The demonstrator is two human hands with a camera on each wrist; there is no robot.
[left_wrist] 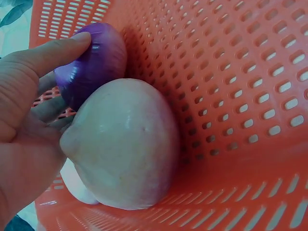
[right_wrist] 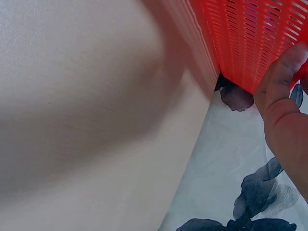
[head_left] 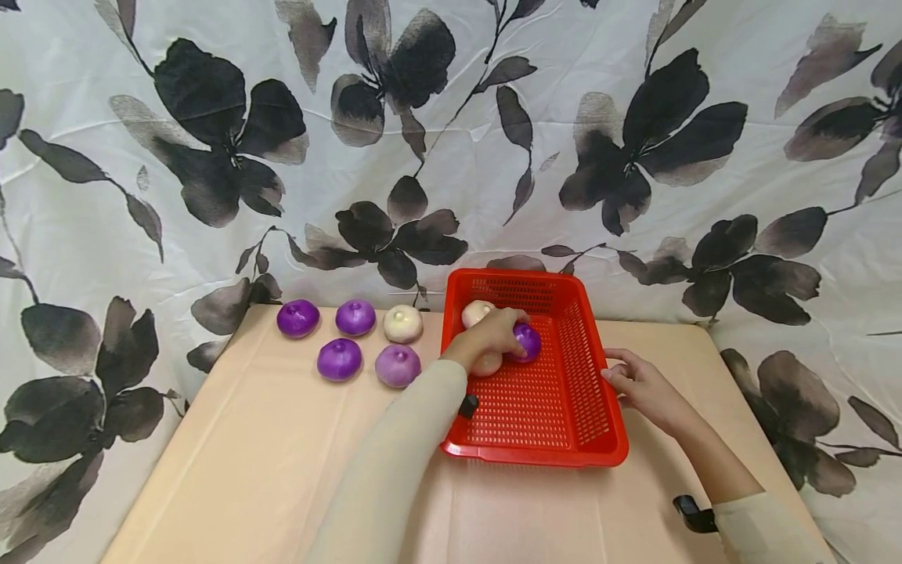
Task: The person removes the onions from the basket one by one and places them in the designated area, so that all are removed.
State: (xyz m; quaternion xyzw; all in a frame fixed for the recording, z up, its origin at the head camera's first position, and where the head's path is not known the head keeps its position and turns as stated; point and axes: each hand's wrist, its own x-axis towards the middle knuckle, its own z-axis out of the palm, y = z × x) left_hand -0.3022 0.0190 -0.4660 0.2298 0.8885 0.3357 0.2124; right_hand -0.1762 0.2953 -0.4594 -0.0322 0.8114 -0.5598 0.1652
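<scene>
My left hand (head_left: 496, 333) reaches into the red plastic basket (head_left: 557, 458) and holds a purple onion (head_left: 527, 343) between thumb and fingers. In the left wrist view, the thumb lies across the top of that purple onion (left_wrist: 98, 57), with the fingers behind it. A large pale onion (left_wrist: 125, 144) sits right beside it, and part of another white onion (left_wrist: 77, 185) shows below. In the head view, the left hand partly covers the two pale onions in the basket. At the basket's right side, my right hand (head_left: 641, 388) grips the rim, also seen in the right wrist view.
Left of the basket stand several onions on the peach-coloured table (head_left: 268, 470): a white onion (head_left: 403, 323), a light purple onion (head_left: 398, 366) and darker purple ones such as this onion (head_left: 340, 359). A floral cloth (head_left: 493, 196) hangs behind the table.
</scene>
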